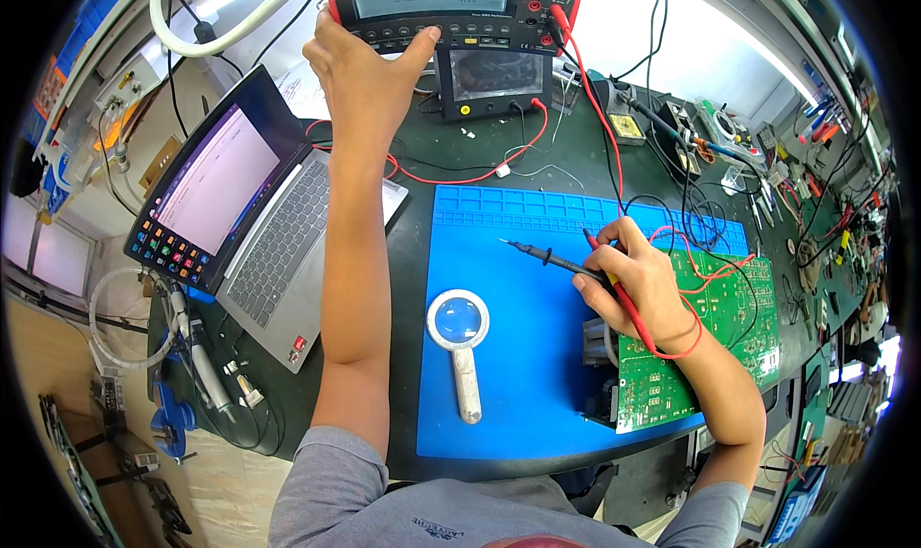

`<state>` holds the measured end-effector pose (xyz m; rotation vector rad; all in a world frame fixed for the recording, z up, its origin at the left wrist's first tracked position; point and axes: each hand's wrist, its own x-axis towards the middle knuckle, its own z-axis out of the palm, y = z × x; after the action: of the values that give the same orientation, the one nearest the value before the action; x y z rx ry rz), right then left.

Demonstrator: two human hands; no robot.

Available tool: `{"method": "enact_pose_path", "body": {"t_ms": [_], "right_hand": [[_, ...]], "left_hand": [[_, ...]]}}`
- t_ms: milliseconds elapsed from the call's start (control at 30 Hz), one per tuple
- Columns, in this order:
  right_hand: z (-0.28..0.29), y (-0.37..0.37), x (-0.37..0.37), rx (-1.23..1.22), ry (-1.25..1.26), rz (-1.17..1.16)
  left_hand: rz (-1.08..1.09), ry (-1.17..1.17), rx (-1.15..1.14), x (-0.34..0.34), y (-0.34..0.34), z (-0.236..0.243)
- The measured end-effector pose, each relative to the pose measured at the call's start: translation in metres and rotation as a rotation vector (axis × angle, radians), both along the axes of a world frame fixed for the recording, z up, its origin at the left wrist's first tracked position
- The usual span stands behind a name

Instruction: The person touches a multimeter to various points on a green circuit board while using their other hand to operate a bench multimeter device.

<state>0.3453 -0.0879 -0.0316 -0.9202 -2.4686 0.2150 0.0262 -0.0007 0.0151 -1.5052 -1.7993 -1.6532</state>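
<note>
My left hand [369,64] grips the left end of a black and red bench multimeter [480,30], its thumb on a button below the display. The meter sits above a black device with a dark screen [494,74]. My right hand [635,281] holds a black test probe [542,256] and a red test probe [636,320] over a green circuit board [720,327]. The black probe's tip points left above the blue mat [508,380]. A white-handled magnifier [466,380] lies on the mat, left of the board.
An open laptop [278,246] stands left. A soldering iron [718,150], cables and tools crowd the back right. A white tool with a hose [206,380] and a blue clamp [171,421] are at the lower left. Red and black leads [451,179] cross the dark bench [413,140].
</note>
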Motion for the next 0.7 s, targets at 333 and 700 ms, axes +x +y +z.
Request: {"method": "enact_pose_path", "body": {"t_ms": [333, 700], "right_hand": [[0.001, 0.0, 0.0, -0.009, -0.001, -0.001], [0.002, -0.001, 0.0, 0.004, -0.007, 0.004]], "left_hand": [[-0.014, 0.015, -0.046, -0.002, -0.003, 0.002], [-0.065, -0.019, -0.05, -0.027, -0.011, 0.005]]}}
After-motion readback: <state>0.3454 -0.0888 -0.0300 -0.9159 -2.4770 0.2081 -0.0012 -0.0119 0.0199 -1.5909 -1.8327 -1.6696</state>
